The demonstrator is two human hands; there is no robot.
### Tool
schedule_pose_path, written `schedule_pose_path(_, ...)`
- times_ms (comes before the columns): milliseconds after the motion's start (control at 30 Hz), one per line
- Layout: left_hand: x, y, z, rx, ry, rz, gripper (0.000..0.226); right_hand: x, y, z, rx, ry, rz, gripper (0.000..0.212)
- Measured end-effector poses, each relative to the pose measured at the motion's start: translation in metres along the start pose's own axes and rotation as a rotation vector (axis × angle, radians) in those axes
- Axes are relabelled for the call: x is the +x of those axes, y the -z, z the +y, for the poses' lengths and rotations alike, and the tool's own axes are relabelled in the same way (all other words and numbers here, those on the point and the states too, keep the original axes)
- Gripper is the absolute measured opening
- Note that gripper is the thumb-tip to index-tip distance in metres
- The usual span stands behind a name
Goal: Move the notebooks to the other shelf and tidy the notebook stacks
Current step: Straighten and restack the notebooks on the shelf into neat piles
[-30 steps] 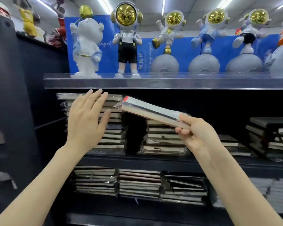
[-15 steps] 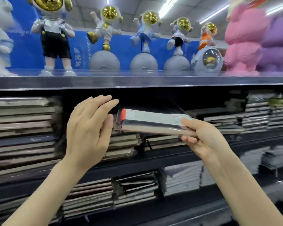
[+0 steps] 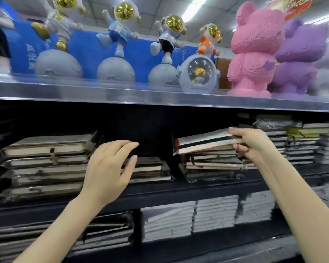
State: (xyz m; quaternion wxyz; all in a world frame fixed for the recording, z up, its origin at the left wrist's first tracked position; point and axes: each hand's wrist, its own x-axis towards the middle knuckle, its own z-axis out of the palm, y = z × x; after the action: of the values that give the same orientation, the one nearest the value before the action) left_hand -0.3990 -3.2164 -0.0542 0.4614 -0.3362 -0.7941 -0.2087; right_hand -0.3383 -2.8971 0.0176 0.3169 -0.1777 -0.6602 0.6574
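At three o'clock the right hand [image 3: 250, 142] grasps a wrapped notebook [image 3: 203, 141] just over a shelf stack [image 3: 213, 165] and should lay it flat, edges squared; the left hand [image 3: 108, 168] hovers released.

Your right hand [image 3: 252, 142] holds a notebook [image 3: 203, 141] at 2 o'clock, over the right stack [image 3: 213, 164] on the middle shelf [image 3: 160, 194]. Your left hand [image 3: 108, 168] hovers at that notebook's 9 o'clock, in front of a low stack [image 3: 150, 168]. A taller stack [image 3: 46, 164] sits further out toward 9 o'clock, and more stacks [image 3: 296, 141] stand at 3 o'clock. On the top shelf [image 3: 122, 93], astronaut figures [image 3: 120, 35] line up from 10 to 12 o'clock, with two bear figures [image 3: 254, 50] at 1 o'clock. Lower stacks [image 3: 188, 219] lie at 6 o'clock, beneath the middle shelf.
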Motion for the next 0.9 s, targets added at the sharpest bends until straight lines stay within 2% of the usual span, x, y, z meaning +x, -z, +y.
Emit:
schedule_pose_path(100, -0.003, -0.021, 0.008, 0.005, 0.144, -0.094, 0.047, 0.033, 0.012, 0.008, -0.212, 0.01, 0.042, 0.02)
schedule_pose_path(167, -0.006, -0.033, 0.007, 0.031, 0.246, -0.163, 0.054, 0.04, 0.016, 0.011, -0.652, 0.137, 0.124, 0.031)
schedule_pose_path(233, -0.008, -0.042, 0.003, 0.067, 0.342, -0.257, 0.057, 0.034, 0.018, 0.011, -1.161, 0.316, 0.384, 0.047)
schedule_pose_path(267, -0.009, -0.046, 0.0, 0.084, 0.384, -0.307, 0.058, 0.024, 0.015, 0.01, -1.223, 0.444, 0.502, 0.048)
schedule_pose_path(300, -0.009, -0.05, -0.003, 0.095, 0.424, -0.352, 0.057, 0.01, 0.009, 0.011, -1.168, 0.63, 0.573, 0.045)
schedule_pose_path(333, -0.009, -0.053, -0.007, 0.099, 0.459, -0.394, 0.055, -0.01, -0.002, 0.012, -1.02, 0.821, 0.563, 0.041)
schedule_pose_path(367, -0.01, -0.057, -0.01, 0.094, 0.485, -0.441, 0.055, -0.029, -0.015, 0.015, -0.826, 0.96, 0.445, 0.037)
schedule_pose_path(400, -0.01, -0.059, -0.013, 0.078, 0.505, -0.493, 0.055, -0.049, -0.029, 0.02, -0.643, 1.025, 0.237, 0.035)
schedule_pose_path(433, -0.011, -0.061, -0.015, 0.053, 0.518, -0.533, 0.055, -0.065, -0.046, 0.027, -0.504, 1.011, -0.015, 0.036)
schedule_pose_path(500, -0.014, -0.062, -0.017, 0.009, 0.528, -0.559, 0.054, -0.084, -0.081, 0.038, -0.458, 0.808, -0.461, 0.038)
schedule_pose_path(533, -0.016, -0.062, -0.018, 0.002, 0.524, -0.547, 0.053, -0.083, -0.1, 0.046, -0.52, 0.72, -0.588, 0.039)
schedule_pose_path(700, -0.022, -0.06, -0.017, 0.008, 0.477, -0.534, 0.053, -0.022, -0.171, 0.095, -1.067, 0.5, -0.73, 0.053)
schedule_pose_path(767, -0.024, -0.06, -0.019, 0.008, 0.502, -0.527, 0.055, -0.016, -0.172, 0.108, -1.105, 0.524, -0.738, 0.055)
schedule_pose_path(833, -0.027, -0.057, -0.018, 0.014, 0.52, -0.513, 0.059, -0.027, -0.155, 0.112, -1.045, 0.616, -0.704, 0.059)
schedule_pose_path(900, -0.032, -0.053, -0.014, 0.0, 0.484, -0.533, 0.068, -0.042, -0.133, 0.114, -0.987, 0.737, -0.635, 0.073)
